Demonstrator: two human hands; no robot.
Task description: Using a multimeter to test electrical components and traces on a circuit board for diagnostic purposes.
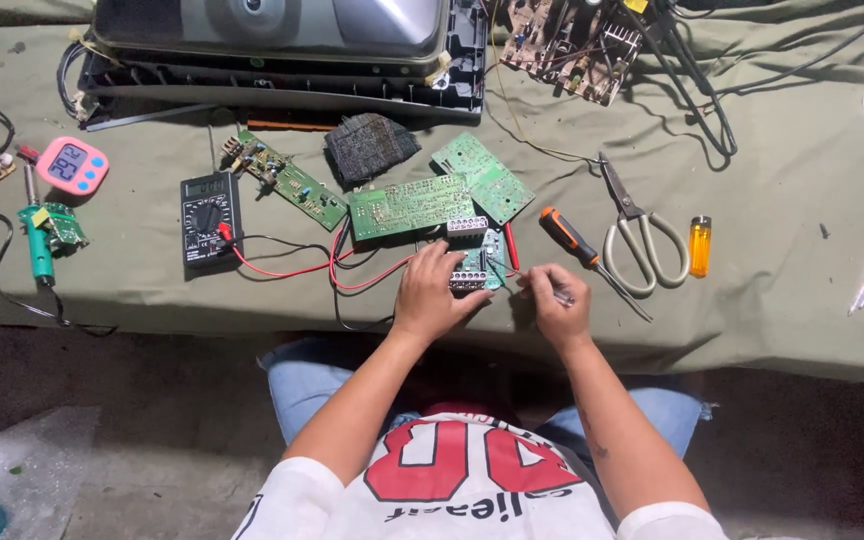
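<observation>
1. Left hand [430, 292] pressed flat, fingers spread, on small green circuit board [479, 262] near table edge, pinning it steady.
2. Right hand [555, 300] pinched shut around thin metal probe [527, 281], tip touching board.
3. Multimeter [210, 216] parked left, red lead [282, 268] trailing toward board.
4. Screwdriver [572, 240], scissors [637, 230] just right, within reach.
</observation>
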